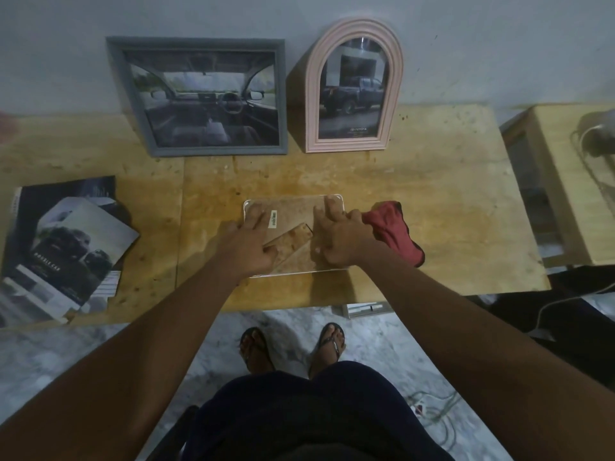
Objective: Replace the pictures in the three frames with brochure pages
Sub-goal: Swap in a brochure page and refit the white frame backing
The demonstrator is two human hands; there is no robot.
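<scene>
A small white-edged frame (293,207) lies face down in the middle of the wooden table (432,201), its brown backing board and fold-out stand up. My left hand (248,242) presses on its left side, thumb against the stand. My right hand (337,236) presses on its right side with fingers spread. A grey rectangular frame (199,94) with a car-interior page leans on the wall. Beside it stands a pink arched frame (352,91) showing a pickup-truck page. Brochure pages (63,247) lie stacked at the table's left end.
A red cloth (396,231) lies just right of my right hand. A second wooden stand (565,181) with cables is at the far right. Below the table edge are my feet in sandals, and cords lie on the marble floor.
</scene>
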